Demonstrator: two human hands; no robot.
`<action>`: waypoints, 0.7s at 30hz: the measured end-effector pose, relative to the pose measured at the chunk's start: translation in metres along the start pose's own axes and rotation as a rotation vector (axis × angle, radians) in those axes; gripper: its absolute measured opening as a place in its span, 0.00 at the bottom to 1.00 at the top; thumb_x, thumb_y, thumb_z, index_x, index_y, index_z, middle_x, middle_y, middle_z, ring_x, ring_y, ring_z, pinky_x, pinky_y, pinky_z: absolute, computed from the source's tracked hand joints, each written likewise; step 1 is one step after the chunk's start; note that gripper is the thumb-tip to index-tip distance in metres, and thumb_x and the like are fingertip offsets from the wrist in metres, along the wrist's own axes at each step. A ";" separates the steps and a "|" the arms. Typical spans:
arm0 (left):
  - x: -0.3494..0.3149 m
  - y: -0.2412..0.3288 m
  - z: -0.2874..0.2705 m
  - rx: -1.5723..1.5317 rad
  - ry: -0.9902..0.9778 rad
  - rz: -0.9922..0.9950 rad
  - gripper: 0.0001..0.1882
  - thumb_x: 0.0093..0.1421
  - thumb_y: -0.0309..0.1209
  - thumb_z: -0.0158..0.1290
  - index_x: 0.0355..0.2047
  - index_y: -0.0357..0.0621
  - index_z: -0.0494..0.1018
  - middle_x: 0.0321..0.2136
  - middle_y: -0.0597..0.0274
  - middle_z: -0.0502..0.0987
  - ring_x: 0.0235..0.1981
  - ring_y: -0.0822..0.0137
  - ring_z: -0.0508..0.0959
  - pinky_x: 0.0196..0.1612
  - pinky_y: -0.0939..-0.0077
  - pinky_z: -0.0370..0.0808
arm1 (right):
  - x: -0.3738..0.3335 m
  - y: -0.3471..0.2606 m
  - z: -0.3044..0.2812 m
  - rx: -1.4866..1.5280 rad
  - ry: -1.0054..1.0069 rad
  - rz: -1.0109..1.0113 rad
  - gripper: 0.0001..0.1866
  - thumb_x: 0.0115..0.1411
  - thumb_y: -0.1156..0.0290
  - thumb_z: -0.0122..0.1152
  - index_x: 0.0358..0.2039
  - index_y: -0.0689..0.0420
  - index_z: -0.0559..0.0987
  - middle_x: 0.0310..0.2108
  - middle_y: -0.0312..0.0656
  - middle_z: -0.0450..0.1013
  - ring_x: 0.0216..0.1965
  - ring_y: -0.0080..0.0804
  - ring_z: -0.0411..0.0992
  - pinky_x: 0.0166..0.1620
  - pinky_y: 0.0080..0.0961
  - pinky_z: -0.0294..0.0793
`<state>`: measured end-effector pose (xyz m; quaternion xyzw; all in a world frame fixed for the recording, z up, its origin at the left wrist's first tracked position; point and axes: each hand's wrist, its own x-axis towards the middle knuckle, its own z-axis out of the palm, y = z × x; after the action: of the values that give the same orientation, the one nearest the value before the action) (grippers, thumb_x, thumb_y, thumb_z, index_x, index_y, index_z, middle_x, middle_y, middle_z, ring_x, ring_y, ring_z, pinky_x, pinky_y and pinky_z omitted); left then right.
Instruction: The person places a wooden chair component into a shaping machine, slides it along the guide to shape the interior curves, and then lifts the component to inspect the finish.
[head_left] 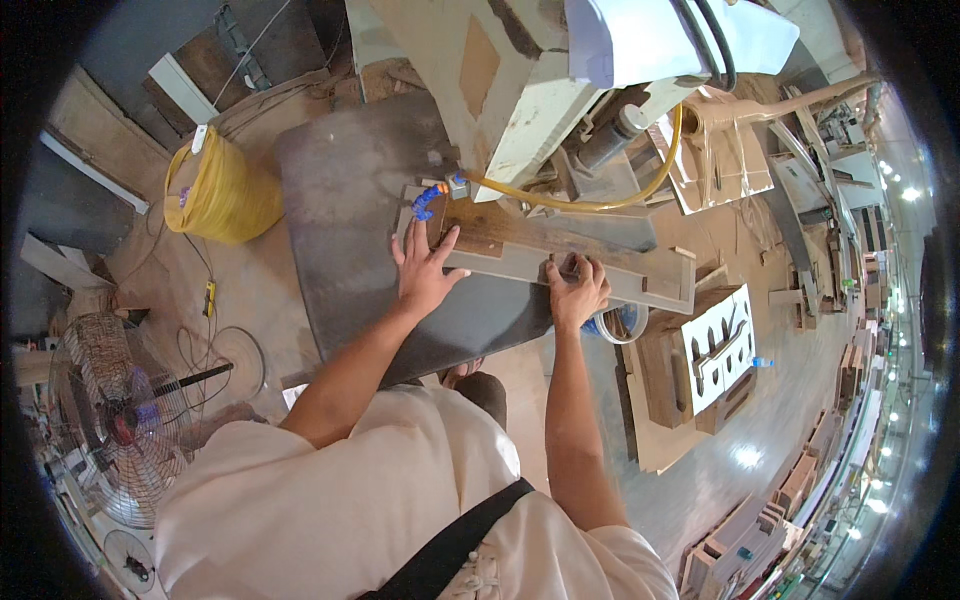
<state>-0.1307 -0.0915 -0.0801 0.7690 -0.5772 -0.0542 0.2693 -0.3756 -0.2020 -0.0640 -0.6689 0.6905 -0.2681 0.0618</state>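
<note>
A long, flat wooden jig (520, 262) with raised strips along its edges lies across the dark machine table (350, 200). My left hand (426, 268) rests on its left end, fingers spread flat and thumb stretched to the right. Just beyond those fingertips, a blue segmented nozzle (424, 205) with an orange joint points down at the jig. Farther right, my right hand (577, 292) grips the jig's near edge with bent fingers. What lies under its fingers is partly hidden. Below that hand hangs a white round tub (622, 322), partly covered by the jig.
The machine's pale body (520, 130) rises beyond the jig, with a yellow hose (600, 205) looping across it. At right stands a stack of wood (665, 370) topped by a white cut-out sheet (718, 345). A yellow bag (235, 195) and a fan (125, 420) are at left.
</note>
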 end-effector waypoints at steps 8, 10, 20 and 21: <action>-0.080 -0.015 -0.034 0.117 -0.057 -0.123 0.45 0.50 0.55 0.65 0.67 0.66 0.62 0.70 0.42 0.48 0.70 0.43 0.51 0.66 0.29 0.44 | -0.043 -0.005 -0.046 -0.024 -0.257 -0.136 0.26 0.54 0.47 0.67 0.49 0.48 0.82 0.55 0.39 0.72 0.58 0.50 0.65 0.60 0.53 0.56; -0.090 -0.018 -0.032 0.155 -0.012 -0.127 0.47 0.50 0.59 0.63 0.68 0.67 0.60 0.70 0.42 0.48 0.70 0.43 0.51 0.66 0.29 0.45 | -0.030 0.000 -0.049 -0.009 -0.281 -0.108 0.23 0.57 0.49 0.65 0.48 0.48 0.82 0.51 0.38 0.75 0.55 0.47 0.68 0.59 0.52 0.58; -0.079 -0.014 -0.025 0.230 -0.032 -0.146 0.54 0.45 0.68 0.62 0.69 0.62 0.59 0.71 0.45 0.46 0.73 0.49 0.47 0.69 0.32 0.41 | 0.127 -0.031 0.050 -0.047 -0.503 -0.064 0.25 0.60 0.50 0.60 0.53 0.50 0.76 0.41 0.54 0.80 0.44 0.55 0.78 0.44 0.49 0.77; -0.078 -0.013 -0.026 0.228 -0.032 -0.147 0.54 0.44 0.66 0.63 0.69 0.61 0.59 0.71 0.45 0.46 0.72 0.47 0.48 0.69 0.32 0.42 | 0.129 -0.032 0.053 -0.070 -0.550 -0.089 0.25 0.59 0.49 0.60 0.52 0.49 0.77 0.41 0.55 0.79 0.44 0.54 0.78 0.44 0.48 0.77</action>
<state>-0.1350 -0.0080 -0.0820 0.8338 -0.5261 -0.0201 0.1662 -0.3361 -0.3397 -0.0590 -0.7478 0.6267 -0.0549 0.2119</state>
